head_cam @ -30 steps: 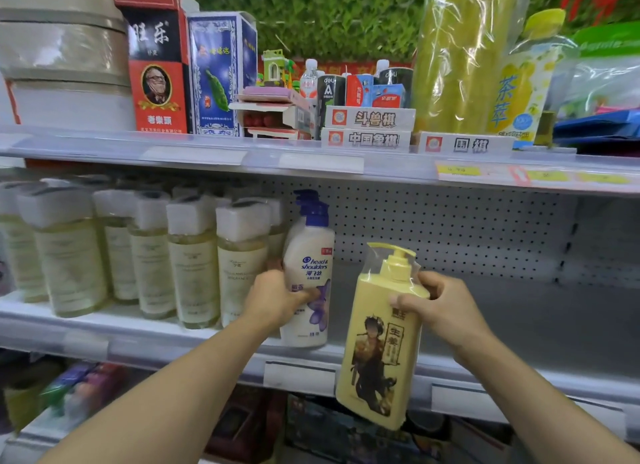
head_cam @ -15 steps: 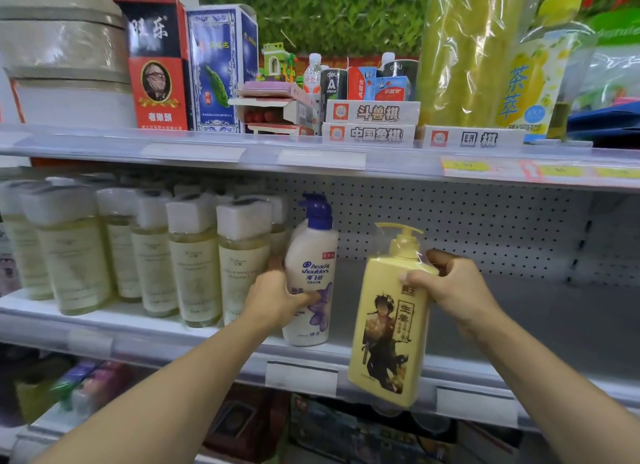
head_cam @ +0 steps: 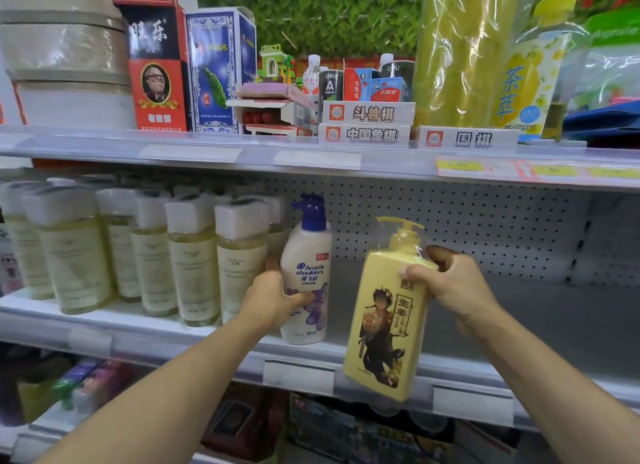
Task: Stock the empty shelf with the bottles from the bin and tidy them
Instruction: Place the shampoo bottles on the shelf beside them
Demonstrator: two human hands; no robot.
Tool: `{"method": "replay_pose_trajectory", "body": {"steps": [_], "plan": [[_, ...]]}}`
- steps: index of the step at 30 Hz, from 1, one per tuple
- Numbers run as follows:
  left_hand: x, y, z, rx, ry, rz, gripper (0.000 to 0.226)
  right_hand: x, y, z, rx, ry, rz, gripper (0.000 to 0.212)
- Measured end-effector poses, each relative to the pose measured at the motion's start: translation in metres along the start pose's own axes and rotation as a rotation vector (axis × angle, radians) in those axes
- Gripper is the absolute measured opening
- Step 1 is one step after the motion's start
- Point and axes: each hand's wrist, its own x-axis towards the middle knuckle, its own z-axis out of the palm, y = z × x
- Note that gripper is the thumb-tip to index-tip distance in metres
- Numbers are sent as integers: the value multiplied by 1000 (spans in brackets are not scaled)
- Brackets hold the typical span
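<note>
**Hidden, cropped and unreadable around the white pump bottle**

The lower left face of the white pump bottle [head_cam: 306, 273] is covered by the left hand [head_cam: 273, 295], whose fingertips wrap behind it out of sight. Behind and left of it, the rear rows of clear bottles [head_cam: 194, 256] are masked by the front row, and their small label print is too blurred to read. Right of it, the yellow pump bottle [head_cam: 388, 311] hides part of the shelf edge [head_cam: 298, 373]; the right hand [head_cam: 450, 283] covers its shoulder. Below it, the lower-shelf goods [head_cam: 86, 384] are dark and blurred. Above and right, the price tags [head_cam: 460, 166] are illegible. Both forearms run off the bottom edge.
</note>
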Motion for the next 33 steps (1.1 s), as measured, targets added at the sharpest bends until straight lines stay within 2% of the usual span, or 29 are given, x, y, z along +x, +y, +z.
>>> {"method": "replay_pose_trajectory", "body": {"steps": [2, 4, 15, 20, 23, 25, 27, 33], "plan": [[-1, 0, 1, 4, 9, 12, 39, 1, -2, -5, 8, 6, -7, 32], [-3, 2, 1, 24, 36, 23, 42, 3, -2, -8, 4, 20, -10, 28], [-17, 10, 3, 276, 176, 44, 45, 2, 0, -7, 54, 5, -11, 42], [-35, 4, -1, 379, 235, 71, 62, -3, -1, -5, 72, -51, -35, 36], [-53, 2, -7, 370, 271, 110, 62, -9, 0, -1, 100, -61, -27, 53], [-64, 3, -11, 304, 224, 145, 58, -15, -2, 0, 96, -75, -28, 40], [-75, 6, -15, 239, 106, 170, 56, -21, -4, 2, 82, -95, -32, 27], [-109, 17, -24, 104, -209, 212, 70, -43, -23, 10, 144, -148, -48, 18]]}}
